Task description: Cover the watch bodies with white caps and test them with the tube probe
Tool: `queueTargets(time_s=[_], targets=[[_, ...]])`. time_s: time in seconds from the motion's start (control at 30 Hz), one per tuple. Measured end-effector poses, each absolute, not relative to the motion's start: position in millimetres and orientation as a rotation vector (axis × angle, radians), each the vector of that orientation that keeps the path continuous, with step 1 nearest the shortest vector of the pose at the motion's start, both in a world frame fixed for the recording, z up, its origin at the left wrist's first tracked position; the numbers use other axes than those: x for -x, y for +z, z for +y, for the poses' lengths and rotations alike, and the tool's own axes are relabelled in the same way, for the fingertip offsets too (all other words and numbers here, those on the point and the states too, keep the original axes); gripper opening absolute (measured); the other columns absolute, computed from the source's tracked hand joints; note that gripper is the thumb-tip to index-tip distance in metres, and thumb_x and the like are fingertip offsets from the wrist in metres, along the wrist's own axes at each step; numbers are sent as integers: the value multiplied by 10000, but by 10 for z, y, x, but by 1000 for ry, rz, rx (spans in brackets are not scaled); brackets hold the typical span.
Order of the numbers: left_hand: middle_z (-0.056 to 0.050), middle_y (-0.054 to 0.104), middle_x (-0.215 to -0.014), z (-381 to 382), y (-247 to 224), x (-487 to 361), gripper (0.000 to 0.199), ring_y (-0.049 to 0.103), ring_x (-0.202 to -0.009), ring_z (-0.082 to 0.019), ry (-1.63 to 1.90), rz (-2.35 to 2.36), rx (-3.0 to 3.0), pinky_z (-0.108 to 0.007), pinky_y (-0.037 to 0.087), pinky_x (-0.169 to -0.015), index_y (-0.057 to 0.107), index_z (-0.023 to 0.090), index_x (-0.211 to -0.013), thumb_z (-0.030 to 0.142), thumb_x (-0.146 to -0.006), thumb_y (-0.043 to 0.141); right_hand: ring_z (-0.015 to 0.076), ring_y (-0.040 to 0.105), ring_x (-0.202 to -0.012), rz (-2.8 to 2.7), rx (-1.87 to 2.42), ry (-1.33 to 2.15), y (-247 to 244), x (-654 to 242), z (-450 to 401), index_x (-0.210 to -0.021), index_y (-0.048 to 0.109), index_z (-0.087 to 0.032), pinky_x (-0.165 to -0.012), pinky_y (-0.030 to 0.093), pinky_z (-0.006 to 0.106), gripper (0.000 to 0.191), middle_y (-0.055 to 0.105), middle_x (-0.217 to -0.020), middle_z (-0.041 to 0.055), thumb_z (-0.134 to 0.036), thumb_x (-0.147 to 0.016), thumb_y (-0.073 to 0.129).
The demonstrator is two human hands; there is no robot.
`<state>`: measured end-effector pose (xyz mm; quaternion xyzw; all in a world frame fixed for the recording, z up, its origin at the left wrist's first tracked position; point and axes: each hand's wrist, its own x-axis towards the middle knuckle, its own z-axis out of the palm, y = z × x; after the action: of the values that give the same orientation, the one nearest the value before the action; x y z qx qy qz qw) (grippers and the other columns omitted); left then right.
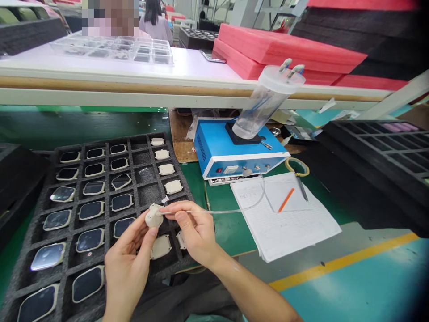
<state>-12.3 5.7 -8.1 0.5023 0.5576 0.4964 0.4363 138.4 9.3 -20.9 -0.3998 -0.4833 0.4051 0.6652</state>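
My left hand [132, 257] grips a small cream watch case [154, 216] between thumb and fingers, above a dark foam tray [136, 161]. My right hand [194, 228] pinches the end of a clear thin tube [231, 210] and holds its tip against the watch case. That tube curves back to the front of a blue machine [234, 152]. In the tray's compartments lie several watch cases with dark screens [91, 210], and along its right column several cream cases [173, 187] without a visible screen.
A clear cylinder [264, 105] stands tilted on the machine. Right of it lie papers [284, 223] with an orange stick [286, 200], a pen [301, 188] and a tape roll [303, 166]. A shelf edge [134, 96] crosses behind. Black foam trays [375, 179] stand at right.
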Motion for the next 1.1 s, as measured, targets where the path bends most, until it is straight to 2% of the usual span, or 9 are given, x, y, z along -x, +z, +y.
queueTargets(time_s=[0.3,0.6,1.1], targets=[[-108,796,-1258,55,-64,120,501,783,-1124,-321,1214,1401,-1260,-454,613,-1044,795,219,-1231,504,-824,853,196,798,-987,-1094,879,915,-210,-1384,100,-1055,777,-225,-887,679,344,255,818,-1056,76,-404,-1054,596],[-96,815,-1197,65,-62,103,479,808,-1049,-286,1271,1406,-1266,-371,637,-968,820,212,-1187,478,-791,867,202,792,-1010,-1071,859,952,-227,-1384,100,-1075,784,-240,-905,662,351,231,810,-1075,71,-383,-1058,602],[-92,809,-1220,76,-67,112,484,803,-1065,-291,1253,1398,-1285,-385,628,-986,814,224,-1209,480,-802,864,198,791,-1005,-1059,848,962,-219,-1383,99,-1068,789,-244,-901,658,343,223,808,-1070,65,-374,-1057,607]])
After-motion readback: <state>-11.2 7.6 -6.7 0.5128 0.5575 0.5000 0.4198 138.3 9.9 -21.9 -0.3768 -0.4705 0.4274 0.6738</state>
